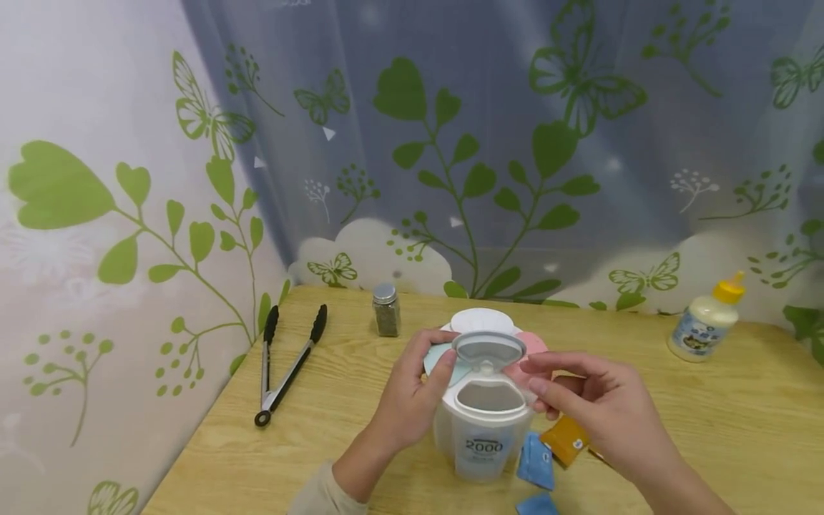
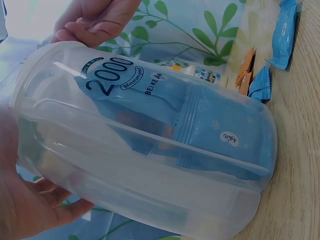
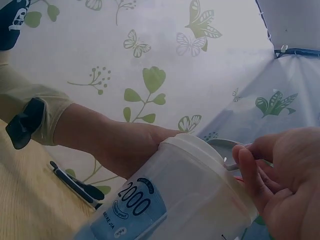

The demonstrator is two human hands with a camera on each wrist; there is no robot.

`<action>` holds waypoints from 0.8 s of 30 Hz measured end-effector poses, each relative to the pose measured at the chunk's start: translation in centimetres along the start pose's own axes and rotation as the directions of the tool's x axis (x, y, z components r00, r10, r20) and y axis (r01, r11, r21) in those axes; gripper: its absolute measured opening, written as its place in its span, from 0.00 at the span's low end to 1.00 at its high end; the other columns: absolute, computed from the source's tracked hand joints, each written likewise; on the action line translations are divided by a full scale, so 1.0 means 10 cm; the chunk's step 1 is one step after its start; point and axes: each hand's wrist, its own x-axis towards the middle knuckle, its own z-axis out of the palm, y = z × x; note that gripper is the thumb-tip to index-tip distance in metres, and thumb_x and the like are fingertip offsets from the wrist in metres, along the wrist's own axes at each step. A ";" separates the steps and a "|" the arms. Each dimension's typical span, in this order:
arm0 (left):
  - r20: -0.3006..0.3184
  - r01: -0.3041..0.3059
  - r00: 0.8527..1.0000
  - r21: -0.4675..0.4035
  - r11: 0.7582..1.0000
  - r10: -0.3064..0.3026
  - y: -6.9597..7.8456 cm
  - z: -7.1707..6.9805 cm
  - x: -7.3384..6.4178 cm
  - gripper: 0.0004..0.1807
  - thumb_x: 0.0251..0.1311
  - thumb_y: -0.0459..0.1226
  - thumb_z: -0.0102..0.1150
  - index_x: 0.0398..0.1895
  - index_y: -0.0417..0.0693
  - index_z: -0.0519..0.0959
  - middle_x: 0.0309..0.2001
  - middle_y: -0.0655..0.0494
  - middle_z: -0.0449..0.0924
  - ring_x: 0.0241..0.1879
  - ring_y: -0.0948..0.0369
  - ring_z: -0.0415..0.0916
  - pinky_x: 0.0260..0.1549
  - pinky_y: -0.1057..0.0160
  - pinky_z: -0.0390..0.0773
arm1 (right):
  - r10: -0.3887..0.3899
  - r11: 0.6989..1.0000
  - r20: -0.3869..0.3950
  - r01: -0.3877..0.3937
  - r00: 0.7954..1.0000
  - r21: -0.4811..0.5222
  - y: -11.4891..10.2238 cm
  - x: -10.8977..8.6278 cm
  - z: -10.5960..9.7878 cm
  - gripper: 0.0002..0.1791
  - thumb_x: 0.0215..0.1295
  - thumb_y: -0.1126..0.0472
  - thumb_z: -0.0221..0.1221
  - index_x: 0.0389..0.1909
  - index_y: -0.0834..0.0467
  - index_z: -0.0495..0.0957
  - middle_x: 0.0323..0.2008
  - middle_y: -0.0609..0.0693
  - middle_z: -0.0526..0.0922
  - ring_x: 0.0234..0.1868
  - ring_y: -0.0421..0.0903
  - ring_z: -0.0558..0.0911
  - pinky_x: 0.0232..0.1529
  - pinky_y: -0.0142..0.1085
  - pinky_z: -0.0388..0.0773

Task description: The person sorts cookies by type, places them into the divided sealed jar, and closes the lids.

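A clear divided food storage container [image 1: 484, 450], marked 2000, stands on the table. Its round lid [image 1: 476, 415] has white, pink and light blue sections, and the grey-rimmed front flap [image 1: 489, 348] is raised over an opening. Blue packets [image 2: 225, 132] show through its wall in the left wrist view. My left hand [image 1: 412, 390] grips the lid's left side, its thumb beside the raised flap. At the right edge, my right hand [image 1: 595, 400] has loosely bent fingers close to the lid and flap. No item shows between these fingers; whether they touch the lid is unclear.
Blue packets [image 1: 536, 461] and orange packets [image 1: 565, 440] lie right of the container. Black-tipped tongs [image 1: 290, 379] lie spread at left. Behind are a small silver-capped jar [image 1: 387, 315] and, far right, a yellow-capped bottle [image 1: 702, 329]. Patterned curtain [image 1: 450, 179] borders the table.
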 end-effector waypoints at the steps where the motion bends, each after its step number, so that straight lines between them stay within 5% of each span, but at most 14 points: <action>1: -0.002 -0.001 1.000 0.002 1.000 0.001 0.00 0.00 0.00 0.13 0.73 0.38 0.50 0.56 0.48 0.75 0.58 0.55 0.77 0.61 0.58 0.74 0.60 0.58 0.75 | 0.002 1.000 -0.009 -0.002 1.000 0.018 0.01 0.00 -0.01 0.16 0.65 0.75 0.59 0.53 0.66 0.80 0.46 0.46 0.88 0.30 0.42 0.86 0.31 0.33 0.84; 11: 0.005 0.007 1.000 -0.001 1.000 -0.007 -0.02 0.00 0.00 0.13 0.73 0.38 0.50 0.56 0.47 0.75 0.58 0.54 0.77 0.60 0.58 0.74 0.57 0.60 0.76 | 0.033 0.989 -0.106 -0.018 0.994 0.144 0.16 -0.10 -0.12 0.17 0.71 0.75 0.52 0.57 0.62 0.75 0.46 0.47 0.86 0.27 0.42 0.81 0.28 0.30 0.80; 17: 0.006 0.022 1.000 -0.009 1.000 -0.022 0.01 0.00 0.00 0.13 0.73 0.38 0.49 0.56 0.47 0.74 0.59 0.55 0.77 0.62 0.58 0.73 0.59 0.58 0.75 | 0.039 0.945 -0.138 0.009 0.990 0.327 0.36 -0.16 -0.23 0.17 0.75 0.75 0.44 0.53 0.61 0.77 0.45 0.49 0.85 0.28 0.43 0.80 0.28 0.28 0.77; 24: 0.005 0.016 1.000 0.002 1.000 -0.016 0.02 -0.01 -0.01 0.13 0.73 0.39 0.50 0.56 0.48 0.75 0.59 0.55 0.77 0.64 0.57 0.72 0.62 0.54 0.74 | 0.212 0.947 -0.127 -0.172 0.969 0.270 0.60 -0.29 -0.23 0.14 0.76 0.71 0.48 0.51 0.55 0.79 0.44 0.45 0.85 0.29 0.42 0.82 0.30 0.30 0.80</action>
